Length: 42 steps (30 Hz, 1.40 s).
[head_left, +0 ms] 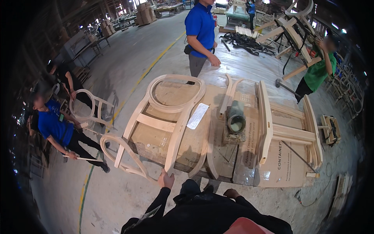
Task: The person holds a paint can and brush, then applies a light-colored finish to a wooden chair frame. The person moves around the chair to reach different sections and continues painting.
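My left hand [166, 179] is wrapped round the lower end of a leg of a pale wooden chair-back frame [175, 142]. The frame lies on the cardboard-covered table, its round loop at the far end and a curved crosspiece between its legs. Close to my body, my right hand [231, 194] is curled, with nothing visible in it; it is apart from the table. Curved wooden strips [210, 152] lie to the right of the frame. A white paper sheet [198, 116] rests beside the loop.
A glue-stained pot [236, 121] stands mid-table, left of wooden leg assemblies [265, 124]. A bent wooden loop [120, 156] overhangs the left edge. A person in blue [200, 31] stands across the table; another in green [321, 66] handles a raised chair frame. Two people work at left.
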Each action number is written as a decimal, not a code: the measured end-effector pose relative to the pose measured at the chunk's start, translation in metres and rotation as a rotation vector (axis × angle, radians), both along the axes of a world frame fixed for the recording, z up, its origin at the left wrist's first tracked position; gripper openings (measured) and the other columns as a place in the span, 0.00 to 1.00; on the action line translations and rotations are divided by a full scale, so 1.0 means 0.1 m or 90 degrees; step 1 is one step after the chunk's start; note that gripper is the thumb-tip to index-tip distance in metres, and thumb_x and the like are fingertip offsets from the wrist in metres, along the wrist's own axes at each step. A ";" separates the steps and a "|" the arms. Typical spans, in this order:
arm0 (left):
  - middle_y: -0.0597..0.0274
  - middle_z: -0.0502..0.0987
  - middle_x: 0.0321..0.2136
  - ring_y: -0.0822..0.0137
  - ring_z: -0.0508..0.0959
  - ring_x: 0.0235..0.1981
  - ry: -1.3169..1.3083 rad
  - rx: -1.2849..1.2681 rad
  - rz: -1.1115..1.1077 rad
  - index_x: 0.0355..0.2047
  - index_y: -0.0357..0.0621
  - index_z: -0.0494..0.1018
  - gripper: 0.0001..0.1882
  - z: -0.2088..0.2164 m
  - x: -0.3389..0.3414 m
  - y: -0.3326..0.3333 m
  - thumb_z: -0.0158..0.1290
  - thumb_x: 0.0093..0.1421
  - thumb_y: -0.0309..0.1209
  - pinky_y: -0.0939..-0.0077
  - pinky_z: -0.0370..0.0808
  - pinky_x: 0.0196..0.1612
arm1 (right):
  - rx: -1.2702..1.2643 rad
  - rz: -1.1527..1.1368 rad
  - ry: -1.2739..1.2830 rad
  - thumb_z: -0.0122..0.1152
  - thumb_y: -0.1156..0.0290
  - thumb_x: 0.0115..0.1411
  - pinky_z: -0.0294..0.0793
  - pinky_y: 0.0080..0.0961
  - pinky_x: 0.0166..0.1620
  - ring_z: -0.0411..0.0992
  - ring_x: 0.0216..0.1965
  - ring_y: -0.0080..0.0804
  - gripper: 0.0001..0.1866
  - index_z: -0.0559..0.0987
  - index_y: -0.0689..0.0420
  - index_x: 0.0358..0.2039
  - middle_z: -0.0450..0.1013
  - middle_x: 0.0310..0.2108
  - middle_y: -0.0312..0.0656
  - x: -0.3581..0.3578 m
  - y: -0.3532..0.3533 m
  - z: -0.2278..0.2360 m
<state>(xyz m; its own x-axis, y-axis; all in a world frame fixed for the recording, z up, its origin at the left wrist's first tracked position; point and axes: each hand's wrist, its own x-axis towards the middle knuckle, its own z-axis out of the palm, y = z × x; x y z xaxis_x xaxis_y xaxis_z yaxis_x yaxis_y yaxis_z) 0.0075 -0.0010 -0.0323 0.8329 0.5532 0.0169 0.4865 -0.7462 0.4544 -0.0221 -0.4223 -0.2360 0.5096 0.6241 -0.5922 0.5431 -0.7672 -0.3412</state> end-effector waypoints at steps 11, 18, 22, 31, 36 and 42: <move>0.42 0.77 0.23 0.41 0.78 0.28 -0.030 0.025 0.002 0.33 0.42 0.65 0.20 0.07 0.02 -0.05 0.62 0.45 0.36 0.51 0.74 0.31 | 0.091 -0.037 -0.005 0.57 0.62 0.53 0.78 0.42 0.40 0.76 0.41 0.43 0.14 0.80 0.42 0.42 0.77 0.39 0.40 -0.07 -0.15 -0.33; 0.42 0.78 0.27 0.42 0.78 0.32 -0.041 -0.010 -0.017 0.43 0.35 0.67 0.25 0.13 -0.01 -0.07 0.60 0.45 0.32 0.54 0.74 0.34 | 0.075 -0.239 0.102 0.49 0.64 0.57 0.72 0.37 0.50 0.73 0.48 0.39 0.15 0.83 0.41 0.39 0.76 0.44 0.36 0.04 0.01 -0.09; 0.43 0.78 0.25 0.42 0.78 0.29 -0.092 0.041 -0.029 0.38 0.40 0.66 0.22 0.04 -0.02 -0.05 0.61 0.47 0.35 0.52 0.73 0.32 | 0.030 -0.350 0.135 0.48 0.66 0.57 0.70 0.36 0.52 0.73 0.48 0.38 0.15 0.84 0.42 0.38 0.76 0.45 0.35 -0.01 0.06 0.09; 0.45 0.78 0.25 0.42 0.78 0.30 -0.079 0.032 -0.021 0.39 0.40 0.66 0.22 -0.02 -0.05 -0.01 0.61 0.48 0.37 0.53 0.73 0.32 | 0.072 -0.345 0.152 0.51 0.60 0.57 0.70 0.38 0.52 0.71 0.51 0.43 0.17 0.82 0.50 0.42 0.75 0.47 0.44 -0.02 0.07 0.22; 0.43 0.78 0.25 0.41 0.78 0.30 -0.064 0.038 -0.026 0.37 0.42 0.65 0.21 -0.07 -0.01 0.01 0.61 0.45 0.34 0.50 0.74 0.33 | 0.068 -0.264 0.095 0.51 0.65 0.57 0.72 0.37 0.50 0.73 0.47 0.39 0.14 0.83 0.42 0.38 0.76 0.46 0.36 -0.09 0.06 0.11; 0.43 0.78 0.25 0.42 0.78 0.30 -0.027 0.009 -0.009 0.35 0.41 0.65 0.20 0.02 0.01 -0.02 0.61 0.47 0.34 0.52 0.75 0.32 | 0.045 -0.080 -0.006 0.53 0.66 0.57 0.77 0.37 0.45 0.75 0.45 0.40 0.14 0.80 0.41 0.44 0.76 0.44 0.37 -0.07 -0.02 -0.14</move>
